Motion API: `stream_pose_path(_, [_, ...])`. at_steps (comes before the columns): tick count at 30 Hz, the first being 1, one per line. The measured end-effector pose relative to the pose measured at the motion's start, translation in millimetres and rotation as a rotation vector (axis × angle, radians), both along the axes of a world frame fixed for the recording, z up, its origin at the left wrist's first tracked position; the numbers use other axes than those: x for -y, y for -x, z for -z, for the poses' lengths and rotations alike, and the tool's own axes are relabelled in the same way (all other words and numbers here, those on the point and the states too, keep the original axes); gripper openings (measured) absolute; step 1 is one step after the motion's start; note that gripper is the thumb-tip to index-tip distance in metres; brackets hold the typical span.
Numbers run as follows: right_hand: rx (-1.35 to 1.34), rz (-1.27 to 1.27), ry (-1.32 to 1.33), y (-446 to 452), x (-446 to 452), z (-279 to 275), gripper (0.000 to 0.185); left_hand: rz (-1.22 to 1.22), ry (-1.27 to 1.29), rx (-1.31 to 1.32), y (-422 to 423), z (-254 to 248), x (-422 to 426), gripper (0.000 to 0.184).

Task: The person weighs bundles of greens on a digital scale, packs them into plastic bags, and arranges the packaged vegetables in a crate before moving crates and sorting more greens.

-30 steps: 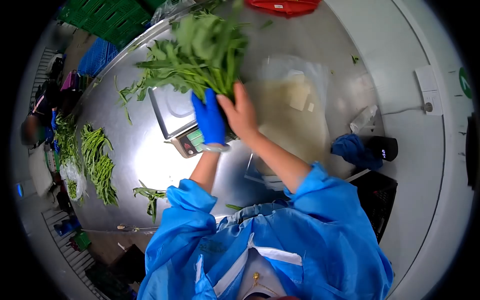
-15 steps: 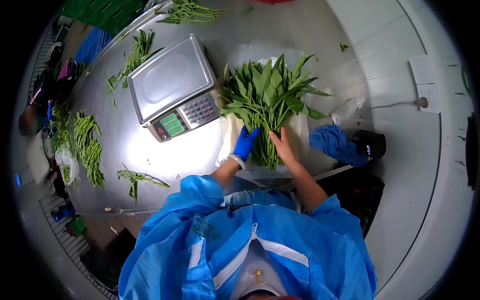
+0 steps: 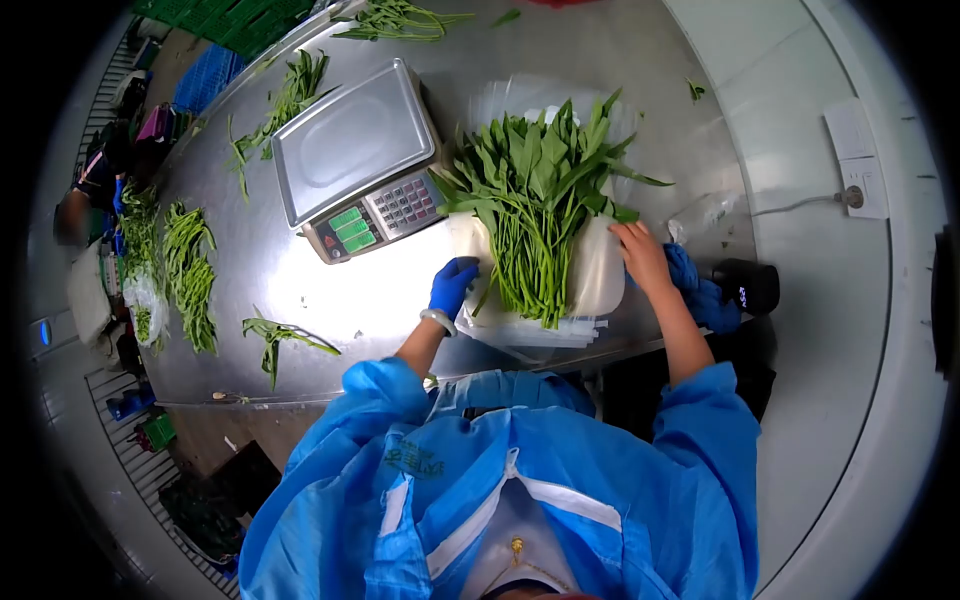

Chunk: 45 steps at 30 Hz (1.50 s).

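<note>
A bunch of leafy green stems, water spinach by its look (image 3: 530, 250), lies on a pale wrapping sheet (image 3: 598, 275), leaves pointing away from me and cut ends toward me. My left hand (image 3: 453, 287), in a blue glove, is closed at the sheet's left edge; its fingertips are partly hidden. At the right edge, my bare right hand (image 3: 643, 255) has its fingers bent over the sheet beside the leaves. Neither hand touches the stems. More clear plastic (image 3: 550, 333) shows under the near end of the sheet.
A digital scale (image 3: 355, 150) stands left of the bunch. Loose greens (image 3: 190, 275) lie along the left of the metal table (image 3: 280, 240). A blue cloth (image 3: 705, 295) and a black device with a lit display (image 3: 748, 288) sit at right. Another person (image 3: 95, 185) is at far left.
Both hands have let go of the stems and moved apart, the left to the left edge of the sheet and the right to its right edge. The bunch now lies spread a little wider.
</note>
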State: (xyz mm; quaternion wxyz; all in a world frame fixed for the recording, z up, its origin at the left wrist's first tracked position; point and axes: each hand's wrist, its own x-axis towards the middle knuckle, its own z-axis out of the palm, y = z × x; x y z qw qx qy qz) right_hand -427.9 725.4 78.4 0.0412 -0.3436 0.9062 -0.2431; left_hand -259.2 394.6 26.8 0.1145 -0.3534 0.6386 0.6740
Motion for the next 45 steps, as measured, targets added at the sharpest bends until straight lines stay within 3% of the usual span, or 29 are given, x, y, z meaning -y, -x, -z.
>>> stream_pose_path(2, [-0.109,-0.092,-0.131,12,9,-6,0.023,0.185,0.054,-0.088,6,7,0,0.028])
stream_pose_path(4, [-0.236,-0.263,-0.205,22,24,-26,0.011,0.378,0.392,-0.174,20,-3,2,0.03])
stream_pose_path(6, [-0.448,-0.514,-0.116,7,75,-92,0.002,0.574,0.775,-0.229,30,-54,-6,0.03])
stream_pose_path(8, [-0.512,-0.641,-0.065,-26,119,-136,0.006,0.858,1.084,-0.085,40,-102,-6,0.026])
stream_pose_path(10, [-0.348,-0.595,-0.11,-62,146,-127,0.007,0.974,1.269,-0.179,29,-111,4,0.027])
stream_pose_path(12, [-0.175,-0.526,-0.116,-83,159,-83,0.01,1.062,1.385,-0.258,16,-103,15,0.029])
stream_pose_path(13, [-0.087,-0.489,-0.118,-94,164,-60,0.012,1.164,1.347,-0.181,13,-97,18,0.031])
stream_pose_path(16, [-0.017,-0.357,-0.065,-125,172,-22,0.017,1.087,1.411,-0.325,-14,-75,27,0.025])
stream_pose_path(17, [0.014,-0.283,0.003,-129,171,-19,0.018,1.035,1.184,-0.248,-18,-73,23,0.052])
stream_pose_path(20, [0.018,-0.278,-0.058,-136,166,-18,0.018,0.888,1.252,-0.367,-51,-76,6,0.085])
stream_pose_path(21, [0.065,-0.288,-0.124,-141,164,-20,0.016,1.01,1.127,-0.178,-50,-76,4,0.108])
stream_pose_path(24, [-0.27,-0.379,-0.197,-152,159,-21,0.03,0.889,1.234,-0.314,-60,-44,3,0.101])
stream_pose_path(27, [-0.509,-0.526,-0.165,-136,186,-100,0.064,0.865,1.295,-0.373,-66,-25,1,0.09])
stream_pose_path(30, [-0.232,-0.618,-0.51,-99,200,-65,0.093,0.841,1.259,-0.386,-68,-33,-3,0.082])
stream_pose_path(31, [0.015,-0.675,-0.546,-83,208,-55,0.102,0.818,1.216,-0.408,-65,-37,0,0.081])
stream_pose_path(34, [0.161,-0.706,-0.538,-56,223,-68,0.082,0.759,1.285,-0.708,-59,-53,19,0.062])
stream_pose_path(37, [0.112,-0.429,-0.594,-38,198,-105,0.073,0.836,1.276,-1.04,-56,-68,32,0.039])
stream_pose_path(40, [0.24,-0.04,-0.415,-33,142,-162,0.077,1.099,0.803,-0.777,-35,-32,29,0.036])
stream_pose_path(41, [0.309,0.081,-0.352,-39,123,-179,0.078,1.126,0.705,-0.761,-28,-8,30,0.024])
stream_pose_path(43, [0.605,0.249,-0.156,-60,86,-197,0.085,1.083,0.475,-0.779,-14,37,35,0.016])
stream_pose_path(45, [0.946,0.304,0.141,-93,48,-184,0.088,1.034,0.331,-0.795,-1,42,29,0.007])
